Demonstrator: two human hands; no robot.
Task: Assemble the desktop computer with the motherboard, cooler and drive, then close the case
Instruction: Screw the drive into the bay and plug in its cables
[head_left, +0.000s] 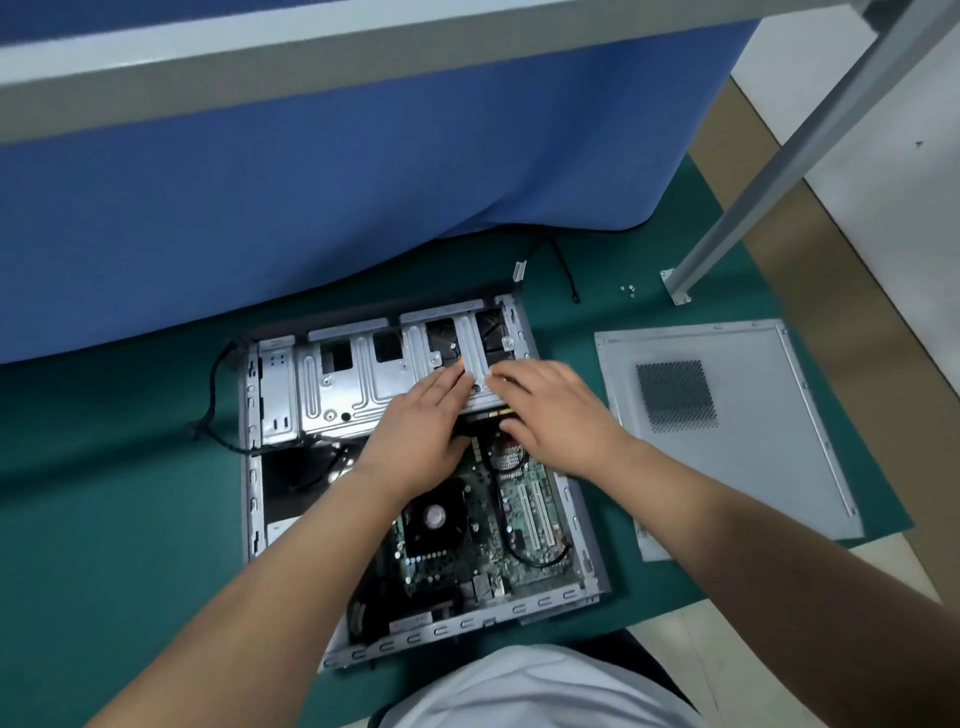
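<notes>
An open grey computer case (249, 467) lies flat on a green mat. Inside it, the green motherboard (524, 509) carries a black cooler fan (434, 517). A silver drive cage (343, 384) spans the far half of the case. My left hand (421, 431) lies with straight fingers on the cage's near right part, its fingertips beside a small orange piece (461, 368). My right hand (545, 405) rests next to it, fingers on the cage edge and thumb down by a black part under the cage. The drive itself is hidden.
The grey side panel (727, 431) with a mesh vent lies on the mat right of the case. Three small screws (629, 290) sit near a metal frame leg (680, 286). A black cable (563, 265) trails behind the case. Blue cloth (311, 208) hangs at the back.
</notes>
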